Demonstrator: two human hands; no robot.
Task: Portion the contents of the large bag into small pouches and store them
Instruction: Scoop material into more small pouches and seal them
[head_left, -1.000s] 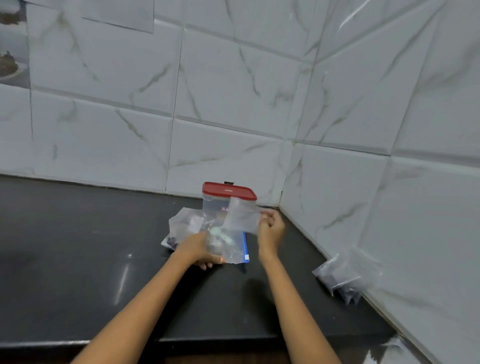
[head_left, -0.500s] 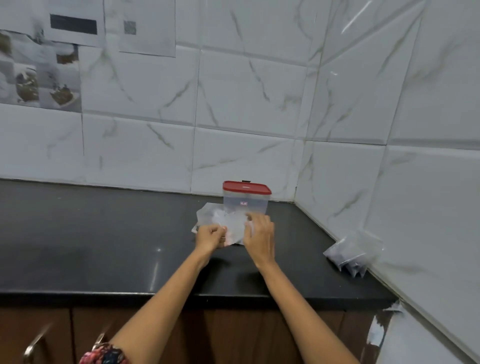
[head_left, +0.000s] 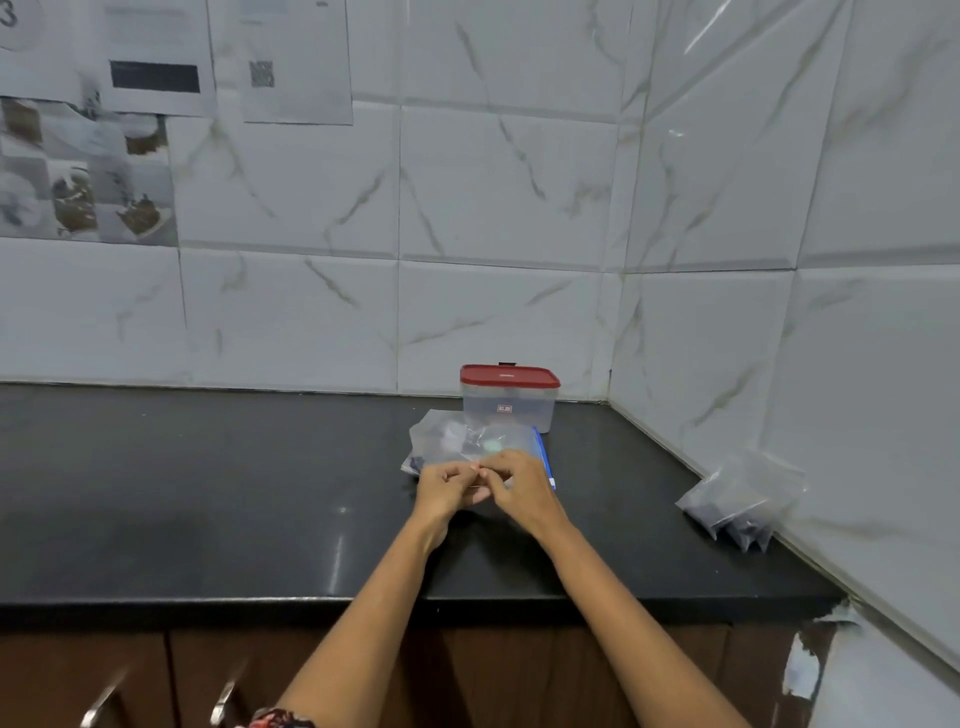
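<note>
A large clear bag (head_left: 511, 443) with a blue zip strip lies flat on the black counter (head_left: 208, 493), in front of a clear container with a red lid (head_left: 509, 397). Loose clear pouches (head_left: 434, 439) lie beside it to the left. My left hand (head_left: 447, 491) and my right hand (head_left: 519, 486) meet at the bag's near edge, fingers curled and pinching a small clear pouch between them. The pouch itself is mostly hidden by my fingers.
A stack of filled small pouches (head_left: 737, 501) with dark contents leans against the right wall. Tiled walls close the corner behind and to the right. Papers hang on the wall at upper left. Cabinet handles (head_left: 223, 701) show below the counter edge.
The bag held up a second ago now lies flat on the counter. Both hands have come together at its near edge. The camera has pulled back and tilted up.
</note>
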